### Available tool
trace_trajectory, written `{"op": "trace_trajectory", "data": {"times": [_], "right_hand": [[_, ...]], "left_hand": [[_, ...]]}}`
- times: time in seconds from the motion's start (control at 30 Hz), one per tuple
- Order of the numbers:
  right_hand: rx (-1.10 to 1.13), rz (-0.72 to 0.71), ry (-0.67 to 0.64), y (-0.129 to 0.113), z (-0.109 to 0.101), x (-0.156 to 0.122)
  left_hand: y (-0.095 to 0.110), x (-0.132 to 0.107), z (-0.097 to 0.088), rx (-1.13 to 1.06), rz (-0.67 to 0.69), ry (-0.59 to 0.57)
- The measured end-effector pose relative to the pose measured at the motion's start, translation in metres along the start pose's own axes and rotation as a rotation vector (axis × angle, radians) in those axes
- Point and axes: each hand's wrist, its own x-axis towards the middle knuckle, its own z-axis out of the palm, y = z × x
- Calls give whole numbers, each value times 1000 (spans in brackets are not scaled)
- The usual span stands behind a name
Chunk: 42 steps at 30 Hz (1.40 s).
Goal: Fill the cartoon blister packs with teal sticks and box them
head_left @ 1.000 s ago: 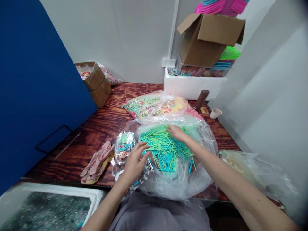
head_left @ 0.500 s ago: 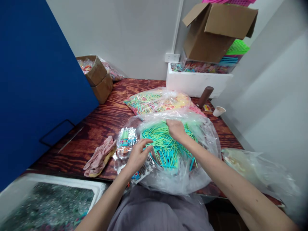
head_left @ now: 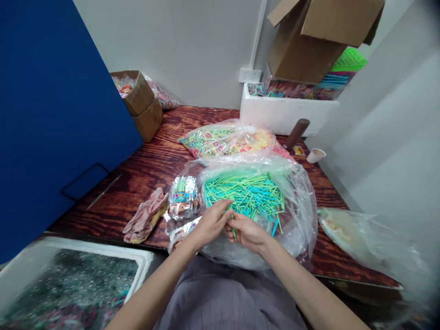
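A big clear plastic bag (head_left: 295,215) lies open on the wooden table (head_left: 161,156), full of green and blue thin sticks (head_left: 247,192). My right hand (head_left: 245,231) is at the bag's near edge, fingers closed on a few green sticks. My left hand (head_left: 211,222) meets it from the left, its fingers pinching the same sticks. Just left of the hands lie shiny printed packets (head_left: 183,197), one above another.
A second bag of mixed coloured sticks (head_left: 223,137) lies behind. A pink cloth (head_left: 146,220), a white foam box (head_left: 285,114), a brown cylinder (head_left: 296,133), a paper cup (head_left: 315,155), cardboard boxes (head_left: 144,110), a blue panel (head_left: 51,114) and a foam tray (head_left: 68,275) surround.
My right hand drew back from the far part of the stick pile to the near edge, holding sticks. My left hand moved right to meet it.
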Motion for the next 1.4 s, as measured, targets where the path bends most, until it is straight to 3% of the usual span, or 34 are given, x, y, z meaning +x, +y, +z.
{"op": "trace_trajectory", "data": {"times": [0.1,0.2,0.3,0.4,0.47,0.57,0.67,0.9,1.1,1.4], "right_hand": [[108,66,-25,5,2,-6],[73,44,-41,0,4,-8],[-71,-175,34,-2,5,-5],[-334,-425,168,11,2,2],[-485,-498,252,29,-3,5],[-576,-556,305,53,-11,8],[-613,-550,309,60,-14,6],[-600,-473,318,47,-16,-3],[-582,-489,270,52,-20,-6],[-572,-517,253,54,-22,-7]], "left_hand": [[1,-7,2,-55,-44,-69],[4,-15,-4,-98,-78,14],[5,-27,-9,-90,-104,151],[6,-43,-3,11,-74,215],[6,-51,8,110,12,175],[4,-58,23,241,132,-1],[1,-60,28,287,144,-85],[-26,-83,-3,388,-16,258],[-48,-99,-11,562,-85,209],[-47,-94,0,573,-106,276]]}}
